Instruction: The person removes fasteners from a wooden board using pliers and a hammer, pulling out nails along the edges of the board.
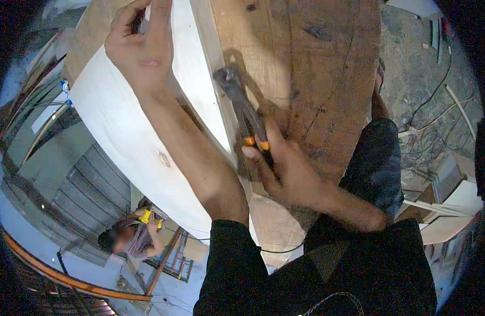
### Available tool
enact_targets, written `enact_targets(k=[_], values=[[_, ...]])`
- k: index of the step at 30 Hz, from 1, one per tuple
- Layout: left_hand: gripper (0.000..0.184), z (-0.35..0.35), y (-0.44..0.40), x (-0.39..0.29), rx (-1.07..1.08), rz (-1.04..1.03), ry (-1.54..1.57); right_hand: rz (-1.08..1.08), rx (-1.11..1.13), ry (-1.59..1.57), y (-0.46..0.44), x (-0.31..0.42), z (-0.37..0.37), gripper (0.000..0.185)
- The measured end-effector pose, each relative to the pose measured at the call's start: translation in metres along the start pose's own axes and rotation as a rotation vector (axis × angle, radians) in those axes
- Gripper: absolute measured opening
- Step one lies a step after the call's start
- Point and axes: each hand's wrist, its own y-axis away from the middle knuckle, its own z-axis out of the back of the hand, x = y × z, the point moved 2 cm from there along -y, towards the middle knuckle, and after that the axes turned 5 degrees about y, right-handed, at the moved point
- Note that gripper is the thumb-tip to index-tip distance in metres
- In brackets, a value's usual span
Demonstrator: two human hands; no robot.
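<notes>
My right hand [292, 174] is wrapped round the dark handles of a pair of pincers [243, 108] with orange bands near the grip. The head of the pincers lies at the narrow wooden edge between a white panel [132, 137] and a brown wood board [316, 68]. Farther up, my left hand [142, 47] is over the white panel, its fingers curled inward. The top of the picture cuts off the fingertips, so whatever they pinch cannot be made out. My left forearm crosses the panel.
At the lower left another person holds a yellow power tool [146, 216] near a metal-framed stand [182, 258]. To the right, wood offcuts [447, 210] and loose cables lie on the concrete floor [405, 68]. A dark cable [282, 250] runs below the board.
</notes>
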Motion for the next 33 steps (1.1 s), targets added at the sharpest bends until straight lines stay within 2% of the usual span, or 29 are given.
enact_targets(k=[4, 6, 8, 9, 11, 14, 15, 16, 17, 18, 20, 21, 23, 24, 26, 27, 29, 33], values=[[0.021, 0.001, 0.003, 0.000, -0.008, -0.014, 0.055, -0.019, 0.084, 0.146, 0.019, -0.013, -0.008, 0.044], [0.023, 0.000, 0.007, -0.022, 0.155, -0.050, 0.010, -0.055, 0.131, 0.201, 0.021, -0.013, -0.009, 0.043], [0.022, 0.000, 0.002, -0.011, 0.103, -0.060, 0.033, 0.216, -0.052, 0.388, 0.023, -0.006, -0.006, 0.040], [0.021, 0.000, 0.000, -0.004, 0.051, -0.067, 0.058, 0.214, -0.053, 0.390, 0.028, -0.007, -0.006, 0.040], [0.021, 0.002, -0.001, 0.004, 0.057, -0.091, 0.090, 0.024, 0.062, 0.138, 0.037, -0.016, -0.013, 0.037], [0.021, 0.001, 0.002, -0.003, 0.056, -0.119, 0.062, -0.068, 0.136, 0.102, 0.045, -0.023, -0.013, 0.040], [0.022, 0.000, 0.003, -0.007, 0.048, -0.123, -0.002, -0.067, 0.134, 0.103, 0.048, -0.028, -0.016, 0.040], [0.022, -0.002, 0.003, -0.008, 0.048, -0.126, -0.002, 0.031, 0.070, 0.111, 0.051, -0.032, -0.016, 0.041], [0.022, -0.003, 0.004, -0.006, 0.040, -0.114, 0.038, 0.128, 0.005, 0.118, 0.054, -0.033, -0.017, 0.042], [0.022, -0.003, 0.005, -0.004, 0.033, -0.099, 0.077, 0.127, 0.006, 0.115, 0.059, -0.033, -0.016, 0.042], [0.023, -0.004, 0.006, -0.007, 0.024, -0.064, 0.079, -0.180, 0.288, 0.228, 0.066, -0.037, -0.015, 0.043], [0.023, -0.004, 0.007, -0.006, 0.015, -0.026, 0.079, -0.181, 0.289, 0.225, 0.068, -0.040, -0.016, 0.043], [0.023, -0.004, 0.009, -0.005, 0.028, -0.046, 0.105, -0.035, 0.213, 0.223, 0.070, -0.043, -0.018, 0.040], [0.023, -0.003, 0.009, -0.005, 0.036, -0.071, 0.136, -0.036, 0.215, 0.223, 0.069, -0.043, -0.019, 0.040], [0.022, -0.002, 0.009, -0.009, 0.022, -0.057, 0.075, -0.097, 0.100, 0.016, 0.061, -0.033, -0.018, 0.039], [0.021, -0.001, 0.008, -0.011, 0.009, -0.049, 0.016, -0.100, 0.102, 0.016, 0.055, -0.027, -0.016, 0.039], [0.020, -0.001, 0.005, -0.009, 0.005, -0.085, 0.009, 0.038, -0.028, 0.236, 0.041, -0.014, -0.008, 0.041], [0.017, 0.004, 0.001, 0.004, 0.019, -0.163, 0.061, 0.134, -0.016, 0.160, 0.038, -0.029, -0.019, 0.045]])
